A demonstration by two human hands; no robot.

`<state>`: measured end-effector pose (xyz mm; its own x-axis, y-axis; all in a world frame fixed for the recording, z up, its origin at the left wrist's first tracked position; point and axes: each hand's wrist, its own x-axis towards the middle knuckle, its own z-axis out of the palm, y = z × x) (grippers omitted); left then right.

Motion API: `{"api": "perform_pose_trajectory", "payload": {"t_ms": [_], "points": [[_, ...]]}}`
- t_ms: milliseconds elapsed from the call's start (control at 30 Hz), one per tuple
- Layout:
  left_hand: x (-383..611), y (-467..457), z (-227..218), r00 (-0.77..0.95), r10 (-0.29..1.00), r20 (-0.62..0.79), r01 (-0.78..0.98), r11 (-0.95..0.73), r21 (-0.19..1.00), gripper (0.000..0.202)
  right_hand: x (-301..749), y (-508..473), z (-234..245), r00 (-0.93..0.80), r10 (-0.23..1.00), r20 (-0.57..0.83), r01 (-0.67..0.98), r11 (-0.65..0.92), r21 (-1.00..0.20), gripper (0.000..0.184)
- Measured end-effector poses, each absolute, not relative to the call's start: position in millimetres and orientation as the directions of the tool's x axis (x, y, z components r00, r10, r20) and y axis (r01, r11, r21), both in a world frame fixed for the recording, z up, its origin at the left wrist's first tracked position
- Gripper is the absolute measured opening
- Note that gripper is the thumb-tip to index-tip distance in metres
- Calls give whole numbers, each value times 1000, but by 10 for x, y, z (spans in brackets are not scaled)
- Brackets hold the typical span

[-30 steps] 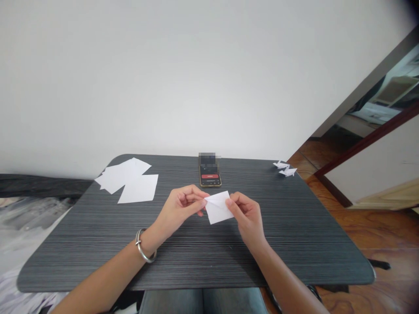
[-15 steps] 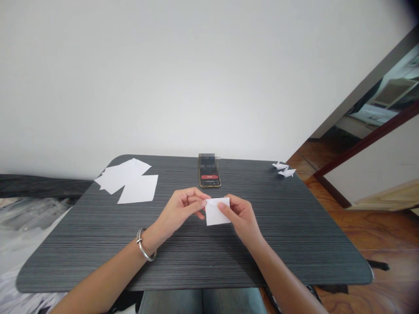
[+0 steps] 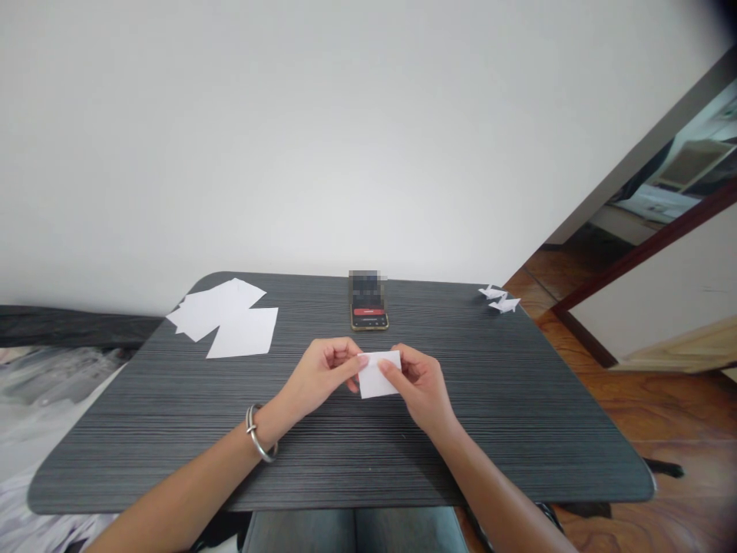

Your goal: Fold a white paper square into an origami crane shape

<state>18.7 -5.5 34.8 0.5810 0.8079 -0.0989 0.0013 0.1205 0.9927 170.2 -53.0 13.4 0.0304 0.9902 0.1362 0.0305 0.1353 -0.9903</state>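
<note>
A small folded square of white paper (image 3: 377,381) is held between both hands, above the dark table near its middle. My left hand (image 3: 329,370) is closed on the paper's upper left corner, thumb on top and fingers behind. Wrapped around the right side, my right hand (image 3: 420,384) is closed too, its thumb pressing on the front face. The fingers behind the paper are partly hidden. A silver bangle (image 3: 260,434) circles my left wrist.
Loose white paper sheets (image 3: 245,332) lie at the table's (image 3: 322,468) left. A phone (image 3: 369,307) lies at the back middle. Two small folded paper figures (image 3: 505,305) sit at the back right. Beyond the table rises a white wall (image 3: 345,138).
My left thumb has moved onto the paper's front at the upper left corner. The paper and my right hand have shifted slightly left.
</note>
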Motion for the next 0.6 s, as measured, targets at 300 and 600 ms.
{"api": "perform_pose_trajectory", "payload": {"t_ms": [300,600], "points": [[151,-24,418,613,784,-94,41,87,995,25,1723,-528,141,32,991,127,11,126,-992,25],[148,-18,395,628,774,-85,-32,135,990,35,1713,-524,132,32,991,133,17,133,-991,29]]}}
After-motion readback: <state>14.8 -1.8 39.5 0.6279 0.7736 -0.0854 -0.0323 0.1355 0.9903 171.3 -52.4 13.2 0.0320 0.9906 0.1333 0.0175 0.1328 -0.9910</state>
